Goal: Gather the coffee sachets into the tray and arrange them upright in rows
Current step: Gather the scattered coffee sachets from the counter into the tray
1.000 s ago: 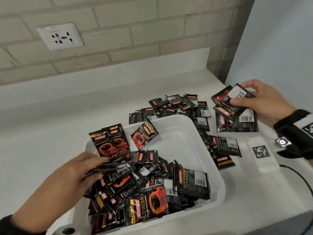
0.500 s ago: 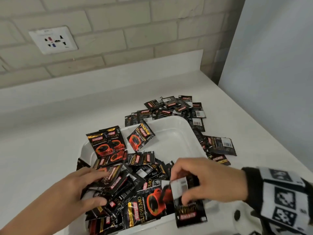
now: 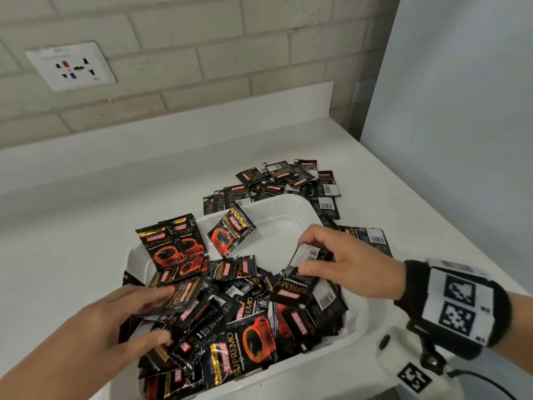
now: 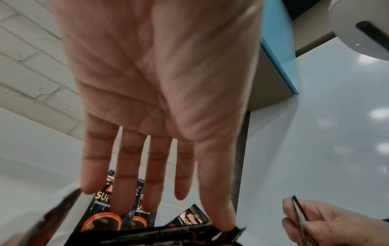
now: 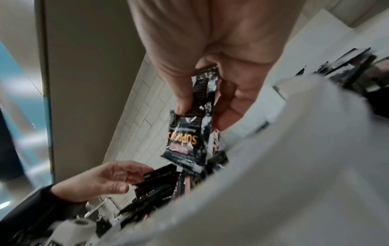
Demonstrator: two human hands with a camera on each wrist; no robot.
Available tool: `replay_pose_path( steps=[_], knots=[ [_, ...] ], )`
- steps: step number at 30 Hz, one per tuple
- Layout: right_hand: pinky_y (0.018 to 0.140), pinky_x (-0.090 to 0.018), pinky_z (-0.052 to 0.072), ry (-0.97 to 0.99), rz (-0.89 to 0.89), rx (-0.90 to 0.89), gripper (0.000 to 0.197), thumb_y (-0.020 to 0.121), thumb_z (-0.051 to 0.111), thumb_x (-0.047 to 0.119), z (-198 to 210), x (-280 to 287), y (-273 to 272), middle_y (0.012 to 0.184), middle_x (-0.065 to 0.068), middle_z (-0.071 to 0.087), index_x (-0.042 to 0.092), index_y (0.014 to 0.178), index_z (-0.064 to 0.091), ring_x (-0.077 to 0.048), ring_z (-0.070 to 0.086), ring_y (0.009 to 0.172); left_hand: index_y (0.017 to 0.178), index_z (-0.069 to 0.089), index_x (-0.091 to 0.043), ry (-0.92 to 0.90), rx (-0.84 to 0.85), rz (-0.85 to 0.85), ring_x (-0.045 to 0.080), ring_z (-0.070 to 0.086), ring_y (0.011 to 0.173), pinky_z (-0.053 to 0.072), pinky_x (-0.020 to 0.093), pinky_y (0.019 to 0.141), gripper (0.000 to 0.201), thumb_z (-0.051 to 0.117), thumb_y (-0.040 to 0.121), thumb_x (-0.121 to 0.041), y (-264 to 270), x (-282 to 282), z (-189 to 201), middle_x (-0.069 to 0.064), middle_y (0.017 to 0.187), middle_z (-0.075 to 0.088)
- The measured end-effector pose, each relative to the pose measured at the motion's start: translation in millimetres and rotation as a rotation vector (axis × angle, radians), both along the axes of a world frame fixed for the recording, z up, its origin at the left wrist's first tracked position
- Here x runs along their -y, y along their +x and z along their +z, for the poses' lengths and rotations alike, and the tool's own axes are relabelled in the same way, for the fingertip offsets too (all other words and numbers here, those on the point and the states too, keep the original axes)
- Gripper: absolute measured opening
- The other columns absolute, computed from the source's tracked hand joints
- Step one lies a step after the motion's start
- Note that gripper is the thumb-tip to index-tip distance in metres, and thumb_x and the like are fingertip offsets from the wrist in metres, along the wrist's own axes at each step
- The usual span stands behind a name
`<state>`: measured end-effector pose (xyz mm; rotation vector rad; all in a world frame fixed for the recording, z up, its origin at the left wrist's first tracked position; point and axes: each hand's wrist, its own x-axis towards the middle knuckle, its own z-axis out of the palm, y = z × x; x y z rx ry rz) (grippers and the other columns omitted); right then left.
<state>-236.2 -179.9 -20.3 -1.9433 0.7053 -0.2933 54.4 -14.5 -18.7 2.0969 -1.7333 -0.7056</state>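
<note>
A: "Looking at the right hand [image 3: 346, 264], what is held?"
B: "A sachet [image 3: 305, 255] is pinched between thumb and fingers, above the right part of the tray [image 3: 291, 217]."
A: "And the left hand [image 3: 109, 321]?"
B: "A bundle of sachets [image 3: 178, 295] is gripped, it seems, between thumb and nearly straight fingers, over the heap [image 3: 253, 327] in the tray. Other sachets [image 3: 277, 180] are seen on the counter [image 3: 86, 226] behind."

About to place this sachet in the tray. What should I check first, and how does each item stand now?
1. Right hand pinching held sachet: ok.
2. Held sachet above the tray: ok.
3. Left hand gripping bundle: ok, as far as visible.
4. Bare tray floor for a row: ok, far right part.
5. Tray pile upright in rows: not ok, jumbled.
6. Counter sachets gathered: not ok.
</note>
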Motion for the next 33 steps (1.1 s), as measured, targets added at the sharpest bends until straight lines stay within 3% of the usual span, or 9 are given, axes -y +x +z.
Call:
replay_pose_path(
  steps=[3,6,10,14,17,23,28,30,33],
  knots=[
    [0.076,-0.019,0.04,-0.166,0.213,-0.191,0.004,0.093,0.051,0.027,-2.8,-8.2,-3.3,0.089,0.014,0.047,0.028,0.092,0.047,-0.002,0.043,0.08,0.102,0.038,-0.079,-0.025,-0.004,0.0,-0.021,0.052,0.092,0.045,0.016,0.065,0.057,0.036,0.047,-0.096,-1.5,-0.5,5.2,-0.046,0.108,0.049],
    [0.085,-0.012,0.02,-0.511,0.393,-0.424,0.028,0.092,0.045,0.045,-10.4,-15.2,-12.0,0.104,0.017,0.029,0.026,0.112,0.047,-0.003,0.024,0.094,0.102,0.04,-0.078,-0.032,-0.023,0.011,-0.023,0.051,0.09,0.047,0.015,0.066,0.054,0.037,0.051,-0.095,-0.8,-0.4,5.3,-0.045,0.104,0.051],
    [0.09,-0.011,0.013,-0.492,0.252,-0.381,0.031,0.088,0.044,0.054,-0.5,-12.9,-18.2,0.097,0.025,0.027,0.035,0.111,0.051,0.003,0.024,0.099,0.101,0.043,-0.077,-0.016,-0.064,0.036,-0.022,0.053,0.088,0.041,-0.001,0.071,0.052,0.04,0.051,-0.094,5.2,1.7,0.6,-0.044,0.102,0.053],
    [0.086,-0.014,0.015,-0.489,0.254,-0.396,0.023,0.095,0.041,0.044,-3.8,-11.3,-20.8,0.08,0.024,0.041,0.031,0.107,0.057,0.003,0.037,0.083,0.099,0.044,-0.077,-0.022,-0.064,0.049,-0.023,0.052,0.089,0.048,0.017,0.067,0.054,0.039,0.049,-0.096,8.9,4.7,-3.4,-0.044,0.101,0.053],
    [0.087,-0.006,0.011,-0.419,0.123,-0.28,0.018,0.091,0.046,0.044,-8.7,-11.8,-20.4,0.076,0.018,0.055,0.035,0.1,0.058,-0.004,0.047,0.078,0.096,0.043,-0.079,-0.039,-0.043,0.05,-0.028,0.05,0.084,0.041,0.002,0.072,0.056,0.037,0.044,-0.098,12.0,9.4,-2.8,-0.049,0.099,0.05],
    [0.089,-0.013,0.013,-0.38,0.151,-0.276,0.03,0.08,0.053,0.058,-7.0,-11.8,-23.1,0.092,0.022,0.055,0.038,0.102,0.056,0.005,0.044,0.095,0.093,0.045,-0.079,-0.018,-0.072,0.11,-0.029,0.051,0.078,0.035,-0.007,0.07,0.057,0.039,0.04,-0.098,13.1,13.6,-7.6,-0.051,0.094,0.051],
    [0.072,-0.01,0.036,-0.336,-0.334,-0.032,0.007,0.082,0.065,0.033,6.9,36.0,-39.6,0.086,0.015,0.058,0.032,0.086,0.06,0.003,0.051,0.078,0.098,0.047,-0.075,0.079,-0.114,0.202,-0.027,0.053,0.082,0.04,-0.004,0.073,0.056,0.047,0.045,-0.092,35.1,10.9,-33.9,-0.046,0.097,0.056],
    [0.076,-0.019,0.039,-0.383,-0.401,-0.257,0.009,0.086,0.06,0.034,3.8,60.6,-45.0,0.09,0.012,0.055,0.03,0.094,0.059,-0.001,0.051,0.085,0.094,0.051,-0.074,0.068,-0.162,0.233,-0.024,0.055,0.08,0.041,-0.003,0.072,0.054,0.053,0.042,-0.089,38.9,12.1,-40.0,-0.039,0.095,0.062],
    [0.096,-0.033,0.039,-0.324,-0.28,-0.703,0.053,0.082,0.053,0.057,-9.5,83.0,-41.5,0.12,0.001,0.05,0.026,0.126,0.048,-0.017,0.045,0.116,0.08,0.053,-0.076,-0.016,-0.189,0.239,-0.027,0.054,0.076,0.041,-0.004,0.067,0.058,0.055,0.025,-0.094,40.7,20.0,-40.1,-0.038,0.087,0.064]
  ],
)
